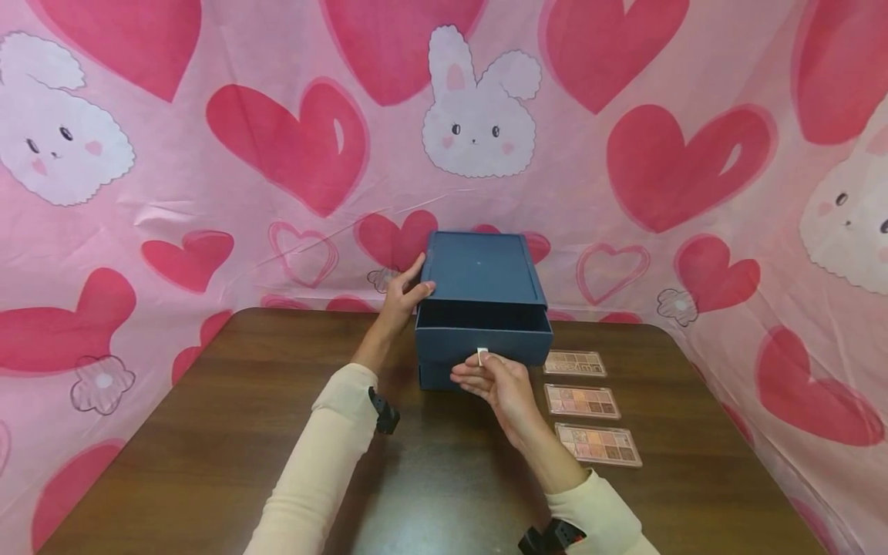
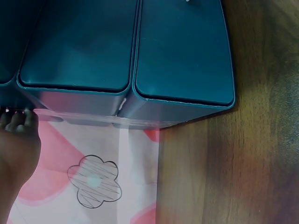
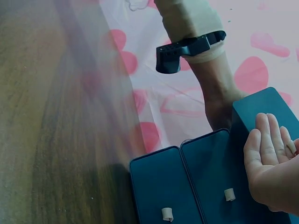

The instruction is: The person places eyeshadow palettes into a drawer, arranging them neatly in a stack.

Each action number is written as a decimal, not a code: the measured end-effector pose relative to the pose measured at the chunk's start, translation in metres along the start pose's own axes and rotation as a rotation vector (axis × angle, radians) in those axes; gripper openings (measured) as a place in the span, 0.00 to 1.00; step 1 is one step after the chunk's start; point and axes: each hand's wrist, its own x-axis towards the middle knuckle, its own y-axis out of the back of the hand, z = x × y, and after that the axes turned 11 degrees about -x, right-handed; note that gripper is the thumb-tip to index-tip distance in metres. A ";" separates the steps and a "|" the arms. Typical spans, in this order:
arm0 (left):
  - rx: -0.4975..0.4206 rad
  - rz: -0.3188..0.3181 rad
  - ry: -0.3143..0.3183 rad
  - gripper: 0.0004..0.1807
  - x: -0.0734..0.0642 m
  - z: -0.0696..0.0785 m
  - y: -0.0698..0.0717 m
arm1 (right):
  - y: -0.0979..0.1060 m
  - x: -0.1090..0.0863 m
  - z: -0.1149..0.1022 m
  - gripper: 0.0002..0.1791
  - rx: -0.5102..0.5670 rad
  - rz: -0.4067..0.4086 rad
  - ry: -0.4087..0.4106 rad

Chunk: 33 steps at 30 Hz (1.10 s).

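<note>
A dark blue drawer box [image 1: 486,266] stands near the back of the table, its top drawer [image 1: 451,344] partly pulled out and the dark inside showing. My right hand [image 1: 502,389] pinches the small white pull tab [image 1: 482,354] on that drawer's front between thumb and finger. In the right wrist view its other fingers [image 3: 266,140] are extended. My left hand [image 1: 408,293] rests against the box's left side, thumb at the top edge. Two lower drawers are closed, each with a white tab [image 3: 229,194]. In the left wrist view the left hand [image 2: 18,144] touches the box's side.
Three eyeshadow palettes lie in a column right of the box: a far one [image 1: 574,363], a middle one [image 1: 581,401] and a near one [image 1: 599,445]. Behind the brown wooden table [image 1: 208,447] hangs a pink cloth [image 1: 388,185] with hearts and rabbits.
</note>
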 end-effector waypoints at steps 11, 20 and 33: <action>-0.021 -0.004 0.017 0.42 0.000 0.002 0.000 | -0.002 -0.014 0.001 0.17 0.016 -0.027 0.027; -0.027 -0.008 0.039 0.41 0.001 0.001 0.001 | -0.002 -0.024 0.001 0.18 0.021 -0.054 0.016; -0.004 -0.011 0.052 0.41 -0.001 0.004 0.001 | 0.001 -0.039 0.001 0.17 0.004 -0.124 0.018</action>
